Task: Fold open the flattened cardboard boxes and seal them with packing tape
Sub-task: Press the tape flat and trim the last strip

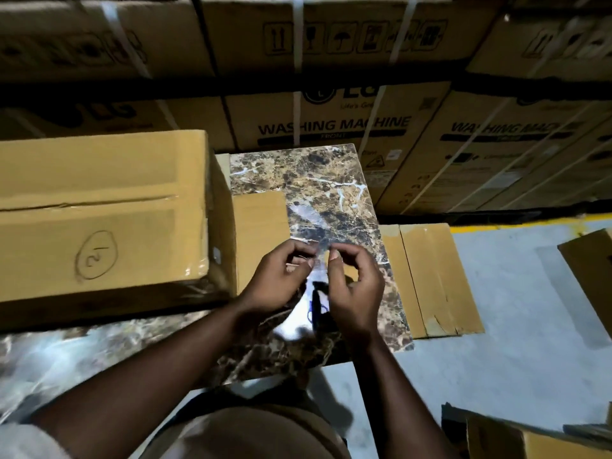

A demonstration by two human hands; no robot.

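Note:
My left hand (281, 276) and my right hand (356, 286) are held close together above a marble-patterned table (318, 187). Between their fingertips they pinch a strip of clear packing tape (320, 246), which is hard to make out. Under the hands a dark object with a blue loop (318, 304) lies on the table, blurred. A taped-up cardboard box (99, 213) marked with a circled "1/2" stands on the table to the left. A flattened cardboard box (433, 279) lies beside the table on the right.
Stacked washing machine cartons (331, 124) fill the back wall. More cardboard lies at the right edge (592, 270) and bottom right (530, 438) on the grey floor (516, 359). A yellow floor line (530, 221) runs in front of the cartons.

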